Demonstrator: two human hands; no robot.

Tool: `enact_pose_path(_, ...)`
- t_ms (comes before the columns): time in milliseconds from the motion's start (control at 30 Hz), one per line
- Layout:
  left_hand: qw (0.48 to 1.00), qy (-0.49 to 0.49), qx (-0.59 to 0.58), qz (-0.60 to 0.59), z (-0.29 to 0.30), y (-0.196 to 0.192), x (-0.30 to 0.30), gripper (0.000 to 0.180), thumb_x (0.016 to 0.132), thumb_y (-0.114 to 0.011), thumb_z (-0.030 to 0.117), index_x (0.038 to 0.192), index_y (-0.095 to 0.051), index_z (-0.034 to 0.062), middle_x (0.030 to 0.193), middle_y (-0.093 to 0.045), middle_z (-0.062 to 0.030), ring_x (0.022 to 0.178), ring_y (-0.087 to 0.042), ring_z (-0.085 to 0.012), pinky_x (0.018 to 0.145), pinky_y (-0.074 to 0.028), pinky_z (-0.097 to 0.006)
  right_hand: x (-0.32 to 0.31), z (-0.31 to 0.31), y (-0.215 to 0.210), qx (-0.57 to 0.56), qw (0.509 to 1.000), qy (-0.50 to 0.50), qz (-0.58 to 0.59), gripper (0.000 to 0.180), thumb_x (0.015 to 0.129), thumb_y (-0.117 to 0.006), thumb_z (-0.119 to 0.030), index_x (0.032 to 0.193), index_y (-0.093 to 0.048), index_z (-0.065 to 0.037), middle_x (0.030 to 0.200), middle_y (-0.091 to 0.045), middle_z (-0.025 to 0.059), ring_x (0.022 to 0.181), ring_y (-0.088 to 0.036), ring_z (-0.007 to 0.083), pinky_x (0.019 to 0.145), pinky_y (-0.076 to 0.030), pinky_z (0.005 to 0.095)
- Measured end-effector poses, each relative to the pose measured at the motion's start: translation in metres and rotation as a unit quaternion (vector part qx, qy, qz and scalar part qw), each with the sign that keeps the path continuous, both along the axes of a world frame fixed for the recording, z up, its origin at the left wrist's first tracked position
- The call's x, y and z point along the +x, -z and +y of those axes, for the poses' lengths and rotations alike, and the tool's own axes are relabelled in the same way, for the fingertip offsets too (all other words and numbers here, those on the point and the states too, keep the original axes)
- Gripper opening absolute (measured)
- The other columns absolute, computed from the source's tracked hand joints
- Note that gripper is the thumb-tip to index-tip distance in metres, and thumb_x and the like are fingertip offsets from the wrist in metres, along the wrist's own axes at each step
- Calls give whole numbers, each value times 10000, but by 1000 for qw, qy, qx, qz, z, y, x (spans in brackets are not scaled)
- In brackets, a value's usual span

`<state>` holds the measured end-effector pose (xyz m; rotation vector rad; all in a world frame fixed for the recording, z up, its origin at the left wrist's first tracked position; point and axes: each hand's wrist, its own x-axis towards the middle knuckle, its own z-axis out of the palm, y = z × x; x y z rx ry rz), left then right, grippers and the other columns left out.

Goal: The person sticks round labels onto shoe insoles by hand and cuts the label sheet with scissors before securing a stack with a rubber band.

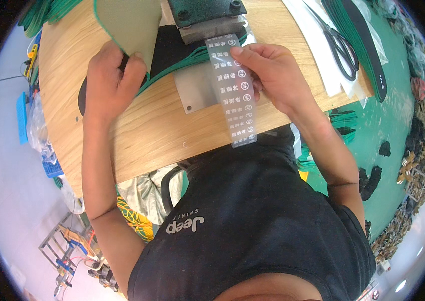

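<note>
In the head view, the right hand (272,75) pinched a grey printed strip (233,90) that ran from under the press (205,15) down past the bench's (142,135) near edge. The left hand (109,83) gripped a beige insole (129,25) toward the far edge. Scissors (340,45) lay near the right corner.

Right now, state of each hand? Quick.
Left hand: closed, gripping the beige insole at its lower edge.
Right hand: closed, pinching the printed label strip under the press.
</note>
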<state>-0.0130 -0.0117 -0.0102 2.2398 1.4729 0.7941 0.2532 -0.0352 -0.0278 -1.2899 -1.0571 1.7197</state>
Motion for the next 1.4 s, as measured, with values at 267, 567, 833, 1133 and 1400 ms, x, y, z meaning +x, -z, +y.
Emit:
enact_pose_path(267,990,43,84,103,0,-3,19,668,679,-760,315,1238,-518,39,1094,-603,-174,1005,-573,-326,884,-441,-372,2,-6,-5,-4,1000,17,15,284,875,-610,-253,718,-603,-16,585,-577,27,449,-513,93,398,-391,221)
enact_pose_path(567,991,26,74,112,-1,-2,16,649,670,-759,333,1206,-544,37,1041,-617,-163,949,-565,-334,859,-442,-384,12,-17,3,164,985,11,-58,214,932,-528,-188,857,-611,-5,666,-599,30,520,-538,67,466,-412,189)
enact_pose_path(833,997,5,61,55,-5,-3,15,488,731,-676,216,1160,-569,9,965,-642,-176,839,-604,-335,765,-484,-350,19,4,6,45,976,140,161,231,931,-514,-179,847,-593,20,727,-631,75,572,-577,118,477,-464,236)
enact_pose_path(1133,958,-154,-11,-241,1,2,-4,167,766,-570,106,846,-621,-30,707,-585,-10,651,-491,-75,602,-417,-229,8,5,-2,-24,999,12,33,258,909,-534,-221,772,-593,-11,641,-617,63,475,-550,117,409,-427,230)
enact_pose_path(1400,973,-128,-17,-193,2,5,-9,153,779,-575,133,818,-601,-13,663,-559,3,634,-461,-70,583,-398,-236,2,3,-5,4,999,-23,-46,263,884,-591,-252,755,-619,-24,600,-597,31,441,-521,86,377,-380,208)
